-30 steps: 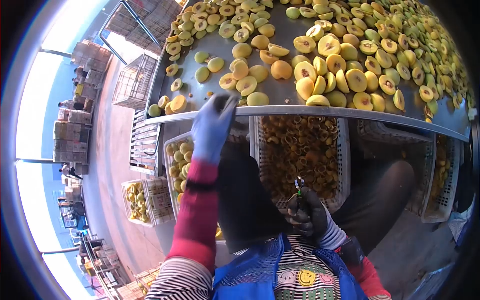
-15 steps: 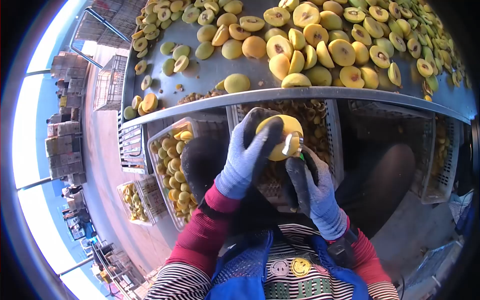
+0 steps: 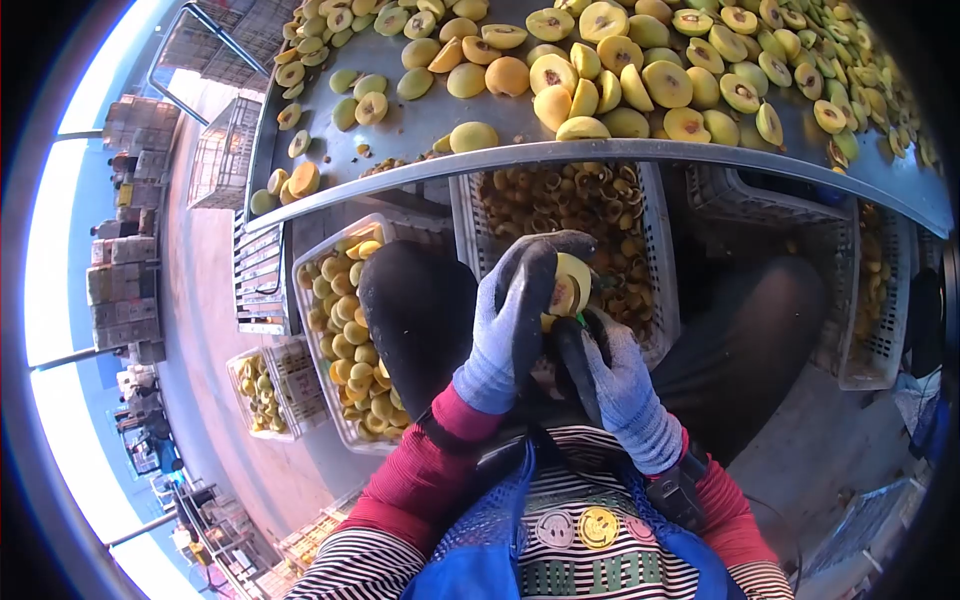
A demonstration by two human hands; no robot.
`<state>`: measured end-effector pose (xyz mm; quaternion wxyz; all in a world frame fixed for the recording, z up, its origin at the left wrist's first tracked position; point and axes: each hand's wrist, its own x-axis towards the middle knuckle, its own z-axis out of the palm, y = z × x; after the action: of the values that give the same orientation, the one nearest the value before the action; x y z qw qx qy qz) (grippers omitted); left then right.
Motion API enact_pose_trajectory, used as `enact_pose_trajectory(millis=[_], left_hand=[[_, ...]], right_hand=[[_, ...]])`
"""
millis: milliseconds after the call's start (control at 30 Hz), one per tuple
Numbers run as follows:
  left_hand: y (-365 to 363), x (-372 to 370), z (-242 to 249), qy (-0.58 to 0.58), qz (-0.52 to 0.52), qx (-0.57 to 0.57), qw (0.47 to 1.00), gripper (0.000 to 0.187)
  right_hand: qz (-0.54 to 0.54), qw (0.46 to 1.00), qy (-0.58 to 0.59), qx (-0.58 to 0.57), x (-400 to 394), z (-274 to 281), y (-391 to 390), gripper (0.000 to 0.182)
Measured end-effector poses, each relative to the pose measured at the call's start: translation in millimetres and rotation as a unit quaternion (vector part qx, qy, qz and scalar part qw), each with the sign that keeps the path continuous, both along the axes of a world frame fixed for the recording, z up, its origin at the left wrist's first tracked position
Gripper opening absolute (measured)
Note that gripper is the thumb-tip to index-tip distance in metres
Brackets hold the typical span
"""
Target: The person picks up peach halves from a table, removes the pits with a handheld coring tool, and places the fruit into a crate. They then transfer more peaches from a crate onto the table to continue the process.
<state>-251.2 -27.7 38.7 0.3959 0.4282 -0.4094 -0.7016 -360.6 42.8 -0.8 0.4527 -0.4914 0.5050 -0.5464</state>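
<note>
As left hand (image 3: 515,310) holds fruit (image 3: 567,287) | right hand (image 3: 615,375) grips tool (image 3: 582,318) | table edge (image 3: 600,151) apart

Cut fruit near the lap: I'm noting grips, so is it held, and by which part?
The left hand holds the cut fruit by its far and left edges. The right hand grips a tool, mostly hidden.

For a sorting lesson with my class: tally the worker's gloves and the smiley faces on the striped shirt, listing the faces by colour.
Gloves, the left glove and the right glove: 2
White smiley face: 1
Yellow smiley face: 1
Pink smiley face, partly covered: 1
Total: 5
</note>
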Motion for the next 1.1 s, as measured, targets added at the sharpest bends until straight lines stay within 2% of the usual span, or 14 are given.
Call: enact_pose_trajectory(millis=[133, 200, 267, 333, 367, 500, 533, 567, 600, 667, 733, 833, 1000, 1100], left_hand=[[6.3, 2.6, -3.2, -0.077, -0.013, -0.093, 0.993, 0.035], [4.2, 4.3, -6.7, -0.102, -0.049, -0.161, 0.98, 0.038], [5.9, 5.8, -9.1, -0.082, -0.08, -0.155, 0.981, 0.04], [12.2, 7.0, -9.1, -0.022, -0.094, -0.026, 0.995, 0.038], [21.5, 7.8, -19.9, -0.046, -0.066, 0.039, 0.996, 0.041], [34.5, 37.5, -26.9, -0.146, 0.131, -0.069, 0.978, 0.03], [31.0, 57.0, -14.1, -0.363, 0.147, -0.326, 0.86, 0.031], [29.8, 98.5, -28.3, -0.473, 0.226, -0.373, 0.765, 0.043], [16.2, 136.3, -6.4, -0.36, 0.279, -0.236, 0.858, 0.037], [-13.7, 218.5, -9.5, -0.533, 0.179, -0.177, 0.808, 0.034], [-30.0, 225.7, -4.8, -0.786, 0.015, -0.05, 0.616, 0.031], [-73.9, 151.7, 10.4, -0.643, 0.11, -0.247, 0.717, 0.04], [-185.4, 41.8, -8.4, -0.776, -0.15, -0.247, 0.561, 0.052], [-231.2, 23.6, -25.2, -0.755, -0.305, -0.209, 0.541, 0.057]], right_hand=[[0.101, 0.907, -0.292, 0.285, -3.9, 26.4, 10.8, 0.027], [0.18, 0.701, -0.589, 0.361, -6.2, 25.0, 13.5, 0.037], [0.224, 0.635, -0.655, 0.342, 0.9, 5.2, 17.0, 0.043], [0.354, 0.359, -0.833, 0.225, 6.7, -4.0, 19.0, 0.045], [0.351, 0.35, -0.84, 0.22, 8.1, -2.2, 22.2, 0.048], [0.336, 0.375, -0.842, 0.195, -0.1, -5.8, 9.9, 0.048], [0.338, 0.376, -0.842, 0.19, -1.7, -14.1, 9.5, 0.048], [0.304, 0.403, -0.829, 0.239, -2.6, -23.7, 13.4, 0.048], [0.271, 0.428, -0.812, 0.289, -3.3, -30.8, 15.9, 0.049], [0.278, 0.436, -0.809, 0.28, -6.6, -35.8, 12.5, 0.049], [0.265, 0.495, -0.772, 0.297, -9.1, -39.3, 5.5, 0.049], [0.239, 0.508, -0.763, 0.321, -5.7, -39.2, -6.4, 0.048], [0.162, 0.616, -0.665, 0.391, -4.2, -38.2, -17.0, 0.048], [0.097, 0.66, -0.613, 0.424, -9.7, -40.1, -27.5, 0.048]])
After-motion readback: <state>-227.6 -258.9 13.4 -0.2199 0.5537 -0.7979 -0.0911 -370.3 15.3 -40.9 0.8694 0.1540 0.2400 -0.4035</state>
